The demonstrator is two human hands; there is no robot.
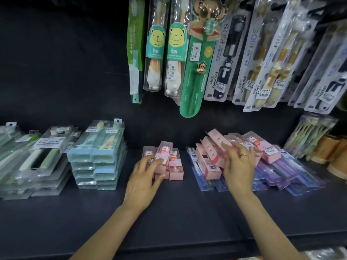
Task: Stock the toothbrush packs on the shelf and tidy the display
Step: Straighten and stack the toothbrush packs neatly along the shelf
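Both hands are laid on pink toothbrush packs on the dark shelf [169, 209]. By the left hand [145, 173], with fingers nearly straight and spread, the small tidy group of pink packs [170, 162] at the shelf's middle is touched from the near side; nothing is clasped by it. By the right hand [237, 162], also flat with fingers extended, the loose heap of pink packs [212, 158] is pressed from above, and no pack is seen to be pinched. That heap is piled on the blue and purple packs [277, 175] lying flat beneath. The tidy group is set with its long axes running away from the person, while the heaped packs are skewed at several angles. The heap lies directly under the right hand, so that hand is judged the nearer for lifting a pack leftward to the tidy group.
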